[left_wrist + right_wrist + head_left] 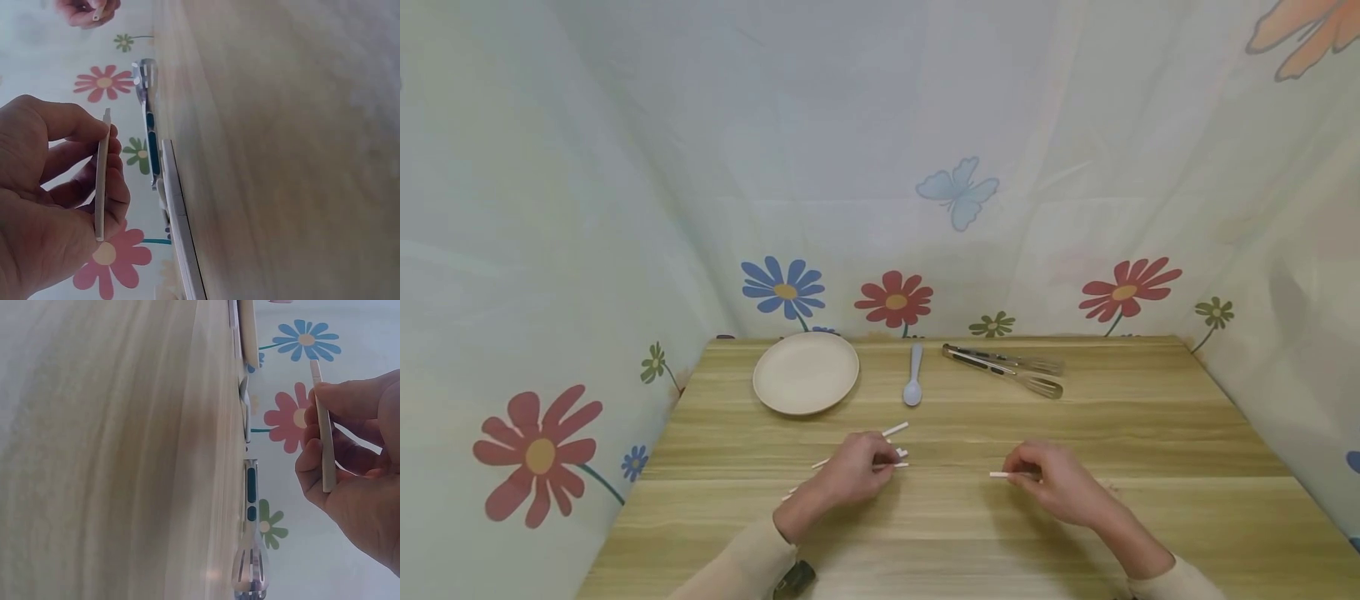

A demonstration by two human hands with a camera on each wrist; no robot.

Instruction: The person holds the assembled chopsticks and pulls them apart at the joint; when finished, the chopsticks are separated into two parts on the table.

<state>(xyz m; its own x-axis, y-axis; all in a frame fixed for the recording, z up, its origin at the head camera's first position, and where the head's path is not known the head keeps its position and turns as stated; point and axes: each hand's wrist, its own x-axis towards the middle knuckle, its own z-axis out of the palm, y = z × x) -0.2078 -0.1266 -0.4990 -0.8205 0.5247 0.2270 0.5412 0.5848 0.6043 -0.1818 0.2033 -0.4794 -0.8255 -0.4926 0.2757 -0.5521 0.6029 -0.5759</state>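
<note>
White stick, L (102, 181), qty 1: held just above table (1150, 417) in left hand (857, 468), thumb & bent fingers gripping it; narrow stepped tip at one end, cause unclear.

White stick, R (325, 437), qty 1: also off table, in right hand (1060, 482), thumb & curled fingers closed on it; faint line across nr one end. Well apart from L stick, roughly level w/ it in head view.

Loose sticks (897, 429), white, several; exact qty can't tell, part hidden by left hand. Lay on table beside & beyond that hand, at diff. angles.

Status (judged): prob. early. Done: one stick up in each hand. Left: held pair apart, loose sticks not in hand, no finished arrangement seen.

Plate (807, 375), round, pale, qty 1: far L part of table, beyond left hand, apart from sticks.

Spoon (913, 392), greyish-blue, qty 1: R of plate, not touching; bowl end twd person.

Tongs (992, 367), metal w/ dark grip inserts, qty 1: R of spoon, arms spread, slotted ends to R.

Sleeves (737, 558), pale, both arms; dark item (795, 577) by L one, ID unclear.

Backdrop (850, 167), whitish cloth, flower & butterfly prints: behind table & at both sides.
</note>
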